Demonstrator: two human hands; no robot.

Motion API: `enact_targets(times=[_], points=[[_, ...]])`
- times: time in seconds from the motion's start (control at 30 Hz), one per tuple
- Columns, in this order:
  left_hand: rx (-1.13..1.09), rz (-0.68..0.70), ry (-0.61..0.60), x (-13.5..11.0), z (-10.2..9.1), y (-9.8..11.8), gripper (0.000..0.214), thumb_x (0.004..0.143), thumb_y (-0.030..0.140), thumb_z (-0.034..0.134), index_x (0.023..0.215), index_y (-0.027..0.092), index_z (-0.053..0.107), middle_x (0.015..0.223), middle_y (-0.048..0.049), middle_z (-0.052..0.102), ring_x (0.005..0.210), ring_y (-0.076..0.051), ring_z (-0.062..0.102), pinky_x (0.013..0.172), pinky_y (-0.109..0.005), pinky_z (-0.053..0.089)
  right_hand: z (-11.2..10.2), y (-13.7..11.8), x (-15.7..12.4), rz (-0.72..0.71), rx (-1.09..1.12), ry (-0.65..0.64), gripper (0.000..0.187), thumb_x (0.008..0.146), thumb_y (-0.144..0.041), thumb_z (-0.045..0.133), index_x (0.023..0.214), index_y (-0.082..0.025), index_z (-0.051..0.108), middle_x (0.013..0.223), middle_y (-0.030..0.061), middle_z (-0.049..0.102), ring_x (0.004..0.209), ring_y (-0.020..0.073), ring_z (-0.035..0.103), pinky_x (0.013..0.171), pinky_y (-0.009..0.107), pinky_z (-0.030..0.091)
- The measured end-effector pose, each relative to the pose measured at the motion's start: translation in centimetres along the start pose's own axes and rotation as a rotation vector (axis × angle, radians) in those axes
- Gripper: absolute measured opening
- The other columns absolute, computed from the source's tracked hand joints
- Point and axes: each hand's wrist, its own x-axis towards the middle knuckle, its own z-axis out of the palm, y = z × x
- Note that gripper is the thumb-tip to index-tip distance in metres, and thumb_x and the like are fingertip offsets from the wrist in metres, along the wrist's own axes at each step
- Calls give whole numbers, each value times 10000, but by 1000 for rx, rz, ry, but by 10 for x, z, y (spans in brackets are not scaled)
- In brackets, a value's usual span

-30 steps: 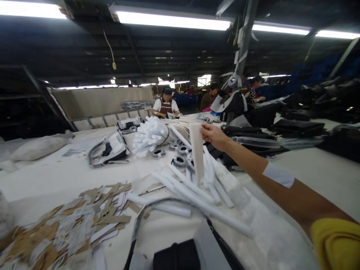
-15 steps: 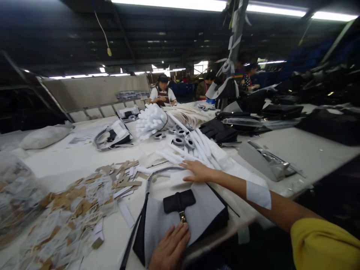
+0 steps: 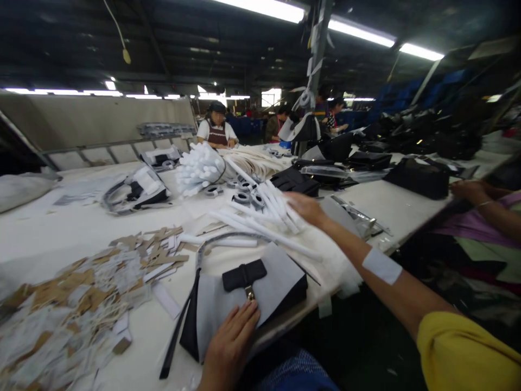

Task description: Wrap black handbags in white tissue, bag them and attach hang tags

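A black handbag lies on the table in front of me, with pale grey sheet over its front, a black flap tab and a gold clasp. My left hand rests flat on the bag's lower front, its fingers stretched out just under the clasp. The bag's strap trails along its left side. My right hand reaches out beyond the bag, slightly blurred, fingers extended beside a pile of white foam rods. Nothing shows in its grasp.
Loose cardboard and paper tags cover the table's left side. Grey tape rolls and a bundle of white rods stand beyond. Black bags lie to the right, near another person's hand. A co-worker sits opposite.
My right hand has moved from the bag's upper edge outward and right, to the foam rods. My left hand stays on the bag. The view has turned right, showing another person's arms.
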Motion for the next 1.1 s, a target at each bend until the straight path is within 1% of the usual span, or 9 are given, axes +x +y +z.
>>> enact_targets(times=[0.1, 0.2, 0.23, 0.33, 0.4, 0.47, 0.57, 0.83, 1.1], points=[[-64, -72, -18, 3, -3, 6, 383, 958, 86, 477, 1322, 150, 577, 1350, -91, 628, 1281, -203, 565, 1073, -389, 488, -36, 8, 23, 102, 23, 220, 533, 1038, -275, 140, 1444, -79, 424, 1368, 199, 555, 1316, 271, 483, 1136, 534, 296], [-100, -100, -54, 5, -6, 8, 387, 959, 91, 480, 1334, 147, 558, 1358, -100, 620, 1291, -214, 555, 1062, -416, 501, -23, -32, 24, 51, 56, 249, 492, 996, -358, 427, 1426, -124, 471, 1443, 150, 502, 1363, 259, 424, 1176, 450, 278], [-108, -104, -67, 5, -7, 8, 385, 961, 95, 480, 1335, 147, 554, 1361, -102, 618, 1295, -217, 552, 1060, -423, 502, -10, -54, 16, -35, 77, 169, 457, 961, -370, 517, 1378, -185, 541, 1414, 93, 546, 1329, 231, 468, 1161, 393, 326], [-130, -120, -93, 8, -10, 9, 372, 971, 113, 469, 1331, 153, 555, 1361, -104, 617, 1294, -228, 552, 1053, -436, 507, 37, -115, -27, -384, 118, -221, 521, 948, -286, 543, 1459, -216, 466, 1442, 89, 527, 1304, 228, 483, 1118, 394, 387], [-141, -142, -98, 9, -12, 10, 374, 979, 119, 454, 1338, 157, 551, 1332, -108, 638, 1255, -229, 585, 1032, -429, 522, 66, -133, -63, -448, 48, -398, 578, 935, -372, 577, 1470, -187, 456, 1446, 125, 519, 1278, 288, 489, 1092, 450, 397], [-151, -171, -98, 9, -12, 13, 380, 983, 129, 451, 1349, 165, 547, 1292, -111, 663, 1200, -223, 623, 1007, -410, 536, 86, -130, -94, -419, -8, -505, 741, 879, -579, 598, 1486, -185, 434, 1492, 151, 465, 1269, 358, 478, 1054, 526, 405], [-159, -195, -107, 9, -12, 16, 395, 985, 144, 457, 1371, 174, 533, 1258, -120, 680, 1158, -217, 647, 995, -389, 538, 97, -111, -118, -390, 0, -542, 734, 932, -584, 505, 1545, -226, 317, 1580, 119, 338, 1346, 356, 401, 1087, 542, 355], [-171, -203, -120, 8, -14, 17, 386, 971, 115, 476, 1349, 159, 544, 1203, -102, 707, 1050, -192, 692, 928, -327, 576, 89, -104, -119, -522, 90, -395, 501, 954, -433, 542, 1429, -275, 518, 1546, 96, 408, 1331, 308, 427, 1087, 494, 368], [-129, -223, -165, 2, -14, 18, 374, 972, 116, 455, 1317, 192, 580, 1117, -60, 743, 938, -181, 731, 851, -288, 606, 92, -98, -120, -620, 77, -444, 499, 988, -441, 488, 1447, -244, 490, 1522, 85, 446, 1352, 287, 418, 1089, 467, 365]])
